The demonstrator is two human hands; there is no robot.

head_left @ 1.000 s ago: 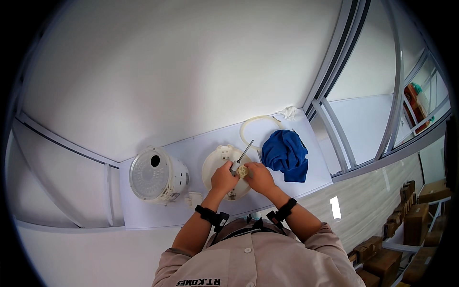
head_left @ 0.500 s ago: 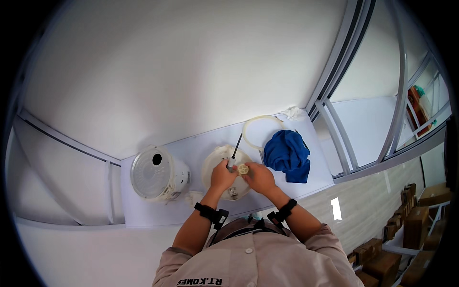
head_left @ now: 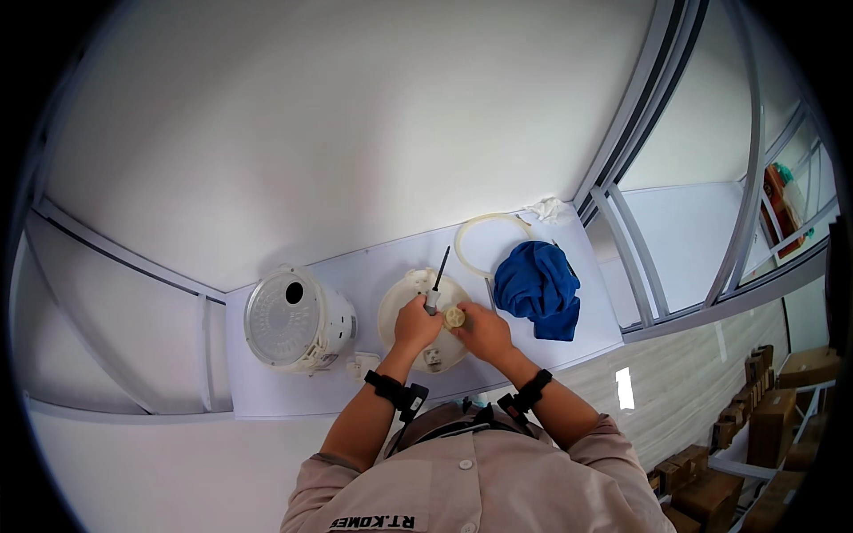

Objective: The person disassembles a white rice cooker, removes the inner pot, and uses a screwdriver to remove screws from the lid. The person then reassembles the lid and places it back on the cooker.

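My left hand (head_left: 418,324) grips a screwdriver (head_left: 434,298) by its grey handle, its dark shaft pointing up and away from me. Pinched in my right hand (head_left: 482,336), just beside it, is a small cream round part (head_left: 455,316) with a spoked face. Both hands are over a shallow cream round plate (head_left: 395,293) that has small fittings at top and bottom. A white cylindrical housing (head_left: 289,324) with a dark round hole lies to the left, and a small white piece (head_left: 362,364) sits beside the plate.
A crumpled blue cloth (head_left: 538,280) lies at the right of the white worktop (head_left: 577,355), beside a looped cream tube (head_left: 466,240) and white tissue (head_left: 551,210). Framed partitions (head_left: 746,222) border both sides. Cardboard boxes (head_left: 769,426) stand at lower right.
The screwdriver's shaft has swung leftward, with its tip now higher and further left. My hands have shifted only slightly, still holding the same things.
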